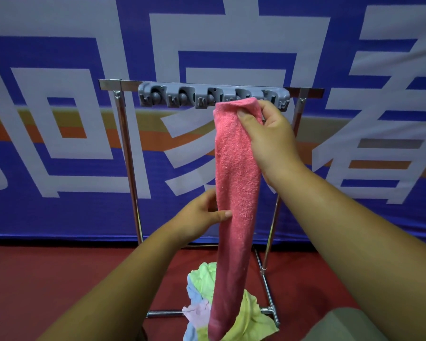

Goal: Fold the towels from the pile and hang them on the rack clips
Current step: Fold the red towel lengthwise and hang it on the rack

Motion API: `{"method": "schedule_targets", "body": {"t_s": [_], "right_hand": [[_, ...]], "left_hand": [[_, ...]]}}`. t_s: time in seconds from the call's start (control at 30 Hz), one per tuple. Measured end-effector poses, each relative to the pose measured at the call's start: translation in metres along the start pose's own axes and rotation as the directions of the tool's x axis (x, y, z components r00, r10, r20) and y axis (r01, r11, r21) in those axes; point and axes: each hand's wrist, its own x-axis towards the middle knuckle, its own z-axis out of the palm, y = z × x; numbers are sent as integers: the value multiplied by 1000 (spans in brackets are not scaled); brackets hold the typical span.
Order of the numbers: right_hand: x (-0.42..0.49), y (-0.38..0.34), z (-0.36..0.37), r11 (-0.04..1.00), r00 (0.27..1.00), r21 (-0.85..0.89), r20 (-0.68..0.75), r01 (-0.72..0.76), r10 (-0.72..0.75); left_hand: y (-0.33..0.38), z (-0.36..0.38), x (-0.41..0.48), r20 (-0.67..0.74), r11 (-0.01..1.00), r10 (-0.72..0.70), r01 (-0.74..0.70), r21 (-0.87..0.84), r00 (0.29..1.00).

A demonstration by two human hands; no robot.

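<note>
A pink towel [234,193], folded into a long narrow strip, hangs straight down in front of the rack. My right hand [268,134] grips its top end, held up against the right part of the grey clip strip [182,97]. My left hand [202,217] pinches the towel's left edge about halfway down. The clip strip carries several grey clips on the metal rack's top bar [113,83]; none of the clips in view holds a towel. The pile of towels [249,316], yellow-green, light blue and pale pink, lies on the floor under the rack.
The chrome rack stands on thin legs [128,153] with a base bar [162,313] on the red floor [59,267]. A blue banner with large white characters [59,57] hangs right behind it. A grey-green fabric patch [342,326] shows at the bottom right.
</note>
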Motion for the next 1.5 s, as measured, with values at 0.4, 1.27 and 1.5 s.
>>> {"method": "schedule_targets", "body": {"t_s": [0.4,1.27,1.5], "right_hand": [[15,23,-8,921,943,288,-126,-262,307],[-108,205,33,588,617,209,397,-782,680],[-110,252,40,527,656,402,331,-748,678]], "left_hand": [[-11,0,-25,227,985,-122,147,-94,966],[-64,-36,7,-88,783,-496,401,-476,864],[-110,-28,3,19,745,-580,540,-392,814]]}}
